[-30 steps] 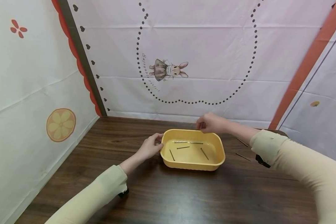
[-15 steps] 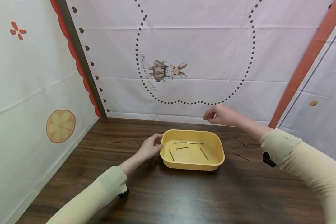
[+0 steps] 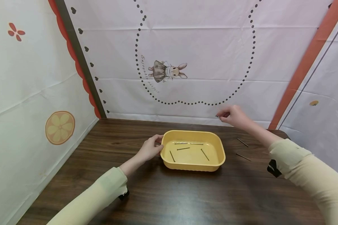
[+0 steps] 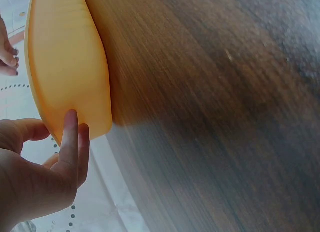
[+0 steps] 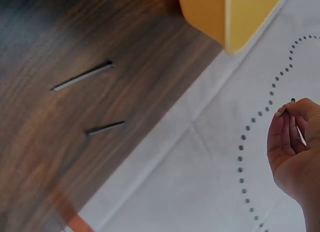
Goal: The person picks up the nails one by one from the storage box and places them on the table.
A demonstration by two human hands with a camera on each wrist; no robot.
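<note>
A yellow plastic basin (image 3: 192, 167) stands on the table with several thin dark nails (image 3: 205, 154) scattered over its floor. My left hand (image 3: 149, 148) grips the basin's left end, the thumb at the rim and the fingers (image 4: 71, 137) along the outer wall. Raised beyond the basin's back right corner, my right hand (image 3: 235, 117) pinches a small nail (image 5: 284, 112) between thumb and fingertips, most of it hidden by the fingers. Two more nails lie on the table right of the basin, a nearer nail (image 3: 243, 157) and a farther nail (image 3: 243, 142).
The dark wooden table (image 3: 169, 197) meets a white printed cloth (image 3: 214, 62) hung upright at the back. Similar cloth walls the left (image 3: 25, 93) and right sides. A black strap (image 3: 273, 168) shows at the right sleeve's cuff.
My right hand has lifted from over the basin's back rim and moved up and to the right, nail in its fingertips. The left hand and basin have stayed in place.
</note>
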